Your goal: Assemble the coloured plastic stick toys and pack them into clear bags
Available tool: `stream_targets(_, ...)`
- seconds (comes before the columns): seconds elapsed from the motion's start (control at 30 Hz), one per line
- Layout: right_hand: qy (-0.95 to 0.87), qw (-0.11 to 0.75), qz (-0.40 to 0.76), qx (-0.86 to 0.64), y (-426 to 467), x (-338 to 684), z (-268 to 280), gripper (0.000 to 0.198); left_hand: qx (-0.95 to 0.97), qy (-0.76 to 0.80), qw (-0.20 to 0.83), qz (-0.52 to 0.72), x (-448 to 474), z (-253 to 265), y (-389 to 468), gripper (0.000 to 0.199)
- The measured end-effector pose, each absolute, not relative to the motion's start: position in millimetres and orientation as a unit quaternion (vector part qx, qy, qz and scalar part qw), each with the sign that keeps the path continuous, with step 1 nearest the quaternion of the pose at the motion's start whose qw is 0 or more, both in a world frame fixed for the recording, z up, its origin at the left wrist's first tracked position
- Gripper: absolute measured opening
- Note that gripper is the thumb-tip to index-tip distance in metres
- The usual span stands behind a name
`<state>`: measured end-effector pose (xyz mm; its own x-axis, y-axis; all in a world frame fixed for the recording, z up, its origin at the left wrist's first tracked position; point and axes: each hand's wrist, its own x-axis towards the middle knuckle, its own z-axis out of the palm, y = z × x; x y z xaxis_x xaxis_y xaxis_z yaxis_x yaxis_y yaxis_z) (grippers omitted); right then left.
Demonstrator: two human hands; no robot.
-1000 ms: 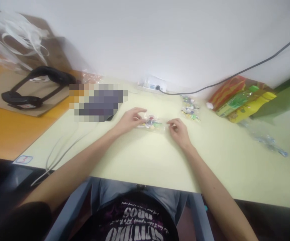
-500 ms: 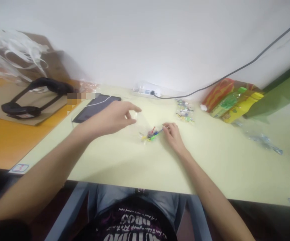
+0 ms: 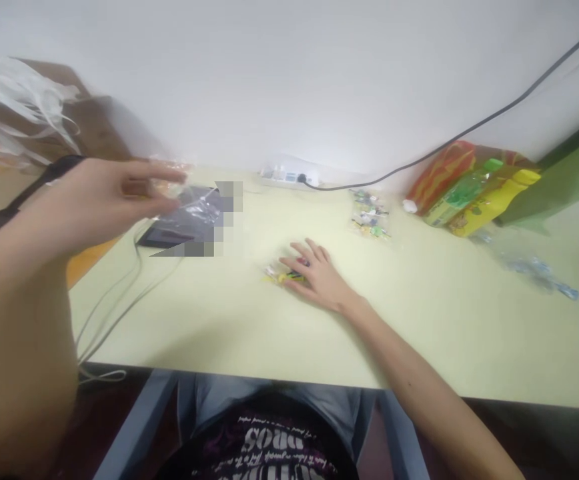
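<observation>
The left hand is up high at the far left; its thumb and first finger have a gap between them, and I cannot tell if they hold anything; a shiny clear film shows just past its fingertips, in front of a dark tablet, and may hang from them, but it is too blurry to be sure; a black frame is partly hidden behind this hand, with white straps farther back; thin cords lie below its fingers; if the film is in this hand, a light pinch on one edge seems best, with the film kept clear of the cords so it does not catch.

The little coloured bits lie on the table, well to the right of the left hand and partly under the fingers of the right hand; that hand is spread wide and pinches nothing that I can see; I cannot tell if its fingers press on the bits or sit just over them; soft, flat fingers look right here, since a hard push could send small bits sliding off; slow, small moves should keep them in one heap.

Past the right hand's fingertips, near the wall, lies a clear bag of more bits.
</observation>
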<state>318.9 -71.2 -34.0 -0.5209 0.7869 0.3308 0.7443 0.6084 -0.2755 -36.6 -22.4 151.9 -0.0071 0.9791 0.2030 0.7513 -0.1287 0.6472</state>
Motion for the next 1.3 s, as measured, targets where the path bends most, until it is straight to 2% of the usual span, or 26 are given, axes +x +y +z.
stream_targets(0.07, -0.885, 0.203, 0.054, -0.415, -72, 318, -33, 0.041, 0.7, 0.631, 0.122, 0.312, -33, 138, -15, 0.053)
stream_targets(0.2, -0.899, 0.194, 0.07, -0.386, -78, 321, -29, 0.034, 0.694, 0.567, 0.269, 0.352, 0, 79, 11, 0.06)
stream_targets(0.3, -0.899, 0.198, 0.081, -0.382, -87, 326, -27, 0.033, 0.713, 0.539, 0.307, 0.327, 23, 26, 33, 0.065)
stream_targets(0.37, -0.896, 0.204, 0.092, -0.383, -91, 328, -26, 0.034, 0.742, 0.524, 0.279, 0.313, 31, 1, 43, 0.063)
stream_targets(0.43, -0.886, 0.221, 0.093, -0.396, -92, 328, -26, 0.037, 0.788, 0.509, 0.19, 0.289, 35, -12, 48, 0.061)
stream_targets(0.53, -0.858, 0.258, 0.06, -0.44, -89, 322, -27, 0.038, 0.847, 0.453, 0.104, 0.257, 43, -14, 51, 0.054)
stream_targets(0.63, -0.859, 0.248, 0.026, -0.447, -88, 309, -30, 0.041, 0.897, 0.386, 0.115, 0.18, 60, -15, 55, 0.059)
stream_targets(0.77, -0.889, 0.189, 0.013, -0.416, -91, 295, -31, 0.048, 0.895, 0.416, 0.143, 0.072, 89, -28, 71, 0.071)
stream_targets(0.97, -0.895, 0.17, 0.015, -0.412, -89, 295, -31, 0.048, 0.879, 0.457, 0.119, 0.064, 123, -42, 111, 0.072)
stream_targets(1.1, -0.891, 0.205, 0.023, -0.404, -87, 304, -29, 0.049, 0.882, 0.435, 0.129, 0.124, 120, -33, 111, 0.067)
stream_targets(1.2, -0.866, 0.28, 0.034, -0.412, -86, 318, -25, 0.042, 0.88, 0.39, 0.115, 0.244, 96, -22, 80, 0.055)
stream_targets(1.3, -0.829, 0.336, 0.053, -0.444, -84, 332, -22, 0.035, 0.888, 0.349, 0.145, 0.26, 64, -14, 39, 0.045)
